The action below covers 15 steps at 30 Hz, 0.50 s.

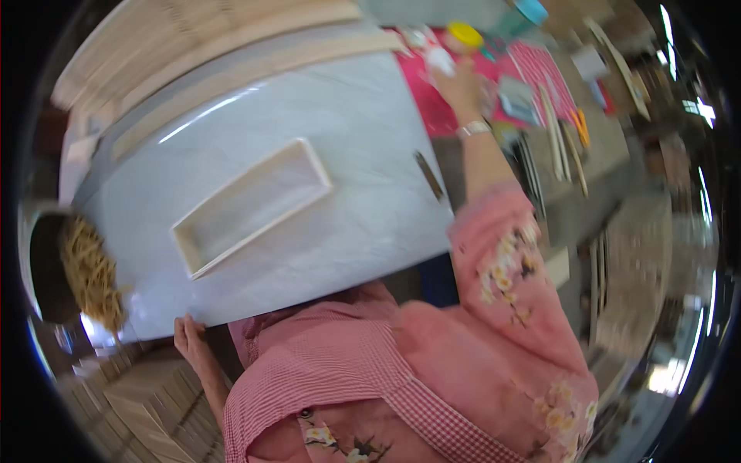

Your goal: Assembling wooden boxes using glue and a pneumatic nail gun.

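Note:
A rectangular frame of pale wooden strips [255, 245] lies at a slant on the grey-white tabletop [355, 239]. Beyond the table's right edge, my right hand [461, 86] reaches out, with a watch at the wrist. Its fingers close round a small white object [440, 60], perhaps a bottle, blurred by motion. My left hand [190, 339] rests at the table's near edge, loosely bent, with nothing seen in it. A thin dark blade-like tool [428, 175] lies near the right edge of the tabletop.
Pale wooden strips [208, 46] are stacked along the far side. A container of tan strips or bands [91, 270] stands at left. Around the pink mat [432, 100] are a yellow lid [465, 35], orange-handled scissors [581, 127] and sticks [556, 139].

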Available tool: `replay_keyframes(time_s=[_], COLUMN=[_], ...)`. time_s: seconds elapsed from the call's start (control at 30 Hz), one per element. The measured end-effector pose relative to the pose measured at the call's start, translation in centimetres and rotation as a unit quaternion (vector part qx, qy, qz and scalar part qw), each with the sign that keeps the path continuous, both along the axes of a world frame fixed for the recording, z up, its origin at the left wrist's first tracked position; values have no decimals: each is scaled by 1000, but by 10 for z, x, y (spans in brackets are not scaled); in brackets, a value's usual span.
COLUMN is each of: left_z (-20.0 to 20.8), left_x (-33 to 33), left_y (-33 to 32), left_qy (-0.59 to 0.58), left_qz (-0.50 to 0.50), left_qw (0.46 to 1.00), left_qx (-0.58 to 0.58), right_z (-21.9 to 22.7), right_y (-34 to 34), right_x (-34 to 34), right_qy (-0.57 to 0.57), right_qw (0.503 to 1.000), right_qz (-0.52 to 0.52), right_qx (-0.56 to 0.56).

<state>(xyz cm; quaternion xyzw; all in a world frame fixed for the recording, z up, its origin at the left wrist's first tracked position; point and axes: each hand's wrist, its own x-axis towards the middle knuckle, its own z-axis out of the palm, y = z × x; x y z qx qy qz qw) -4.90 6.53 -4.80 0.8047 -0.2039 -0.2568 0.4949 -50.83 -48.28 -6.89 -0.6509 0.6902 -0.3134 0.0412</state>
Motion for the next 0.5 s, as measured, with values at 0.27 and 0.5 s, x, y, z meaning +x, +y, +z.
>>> replay_keyframes(time_s=[0.27,0.5], left_z=[9,0], left_x=[15,53], left_y=[-29,-47], left_qy=[-173,-219], left_qz=[-1,-58], left_qw=[980,966], left_qx=[101,127], right_z=[56,11], right_y=[157,380], right_x=[-80,-259], right_qy=[-62,76], right_qw=[978,853], right_qz=[-19,-504], right_qx=[-200,111])
